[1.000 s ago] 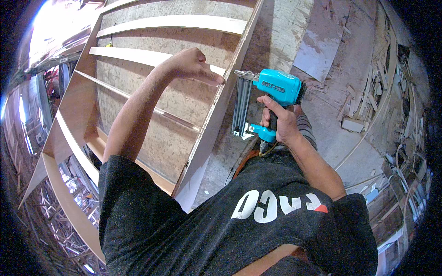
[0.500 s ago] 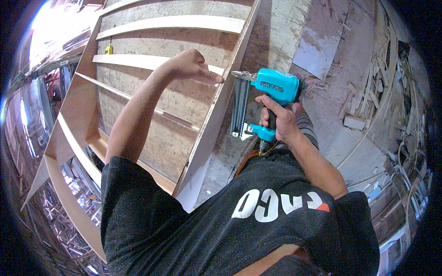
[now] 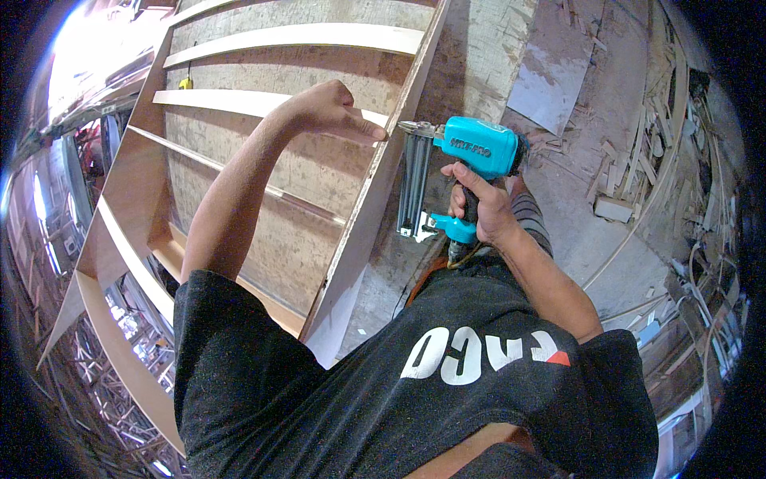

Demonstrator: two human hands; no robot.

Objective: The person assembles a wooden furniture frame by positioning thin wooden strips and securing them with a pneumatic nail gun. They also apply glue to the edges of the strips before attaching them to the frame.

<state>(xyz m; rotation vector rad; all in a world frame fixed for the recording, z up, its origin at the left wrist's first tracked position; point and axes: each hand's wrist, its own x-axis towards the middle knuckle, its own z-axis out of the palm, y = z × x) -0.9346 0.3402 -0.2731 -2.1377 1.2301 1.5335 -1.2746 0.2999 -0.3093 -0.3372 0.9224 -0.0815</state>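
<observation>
My left hand (image 3: 325,113) is closed around a pale wooden slat (image 3: 215,98) near its right end, with the thumb pointing at the long side board (image 3: 369,191) of a wooden frame. In my right hand (image 3: 488,209) is a teal nail gun (image 3: 477,146), gripped by its handle. Its nose points left and lies at the outer face of the side board, level with that slat's end; whether it touches cannot be made out. The gun's grey magazine (image 3: 411,185) hangs down beside the board. A hose fitting shows under the handle.
More slats cross the frame, one pale slat (image 3: 303,36) farther away and a thin one (image 3: 231,172) nearer. A yellow tape measure (image 3: 186,83) is at the frame's far left. Wood scraps (image 3: 638,168) litter the floor at right, near a pale flat panel (image 3: 550,88).
Almost nothing differs. The frame and slats sit very slightly farther left in the picture; both hands keep their holds and the nail gun stays at the side board.
</observation>
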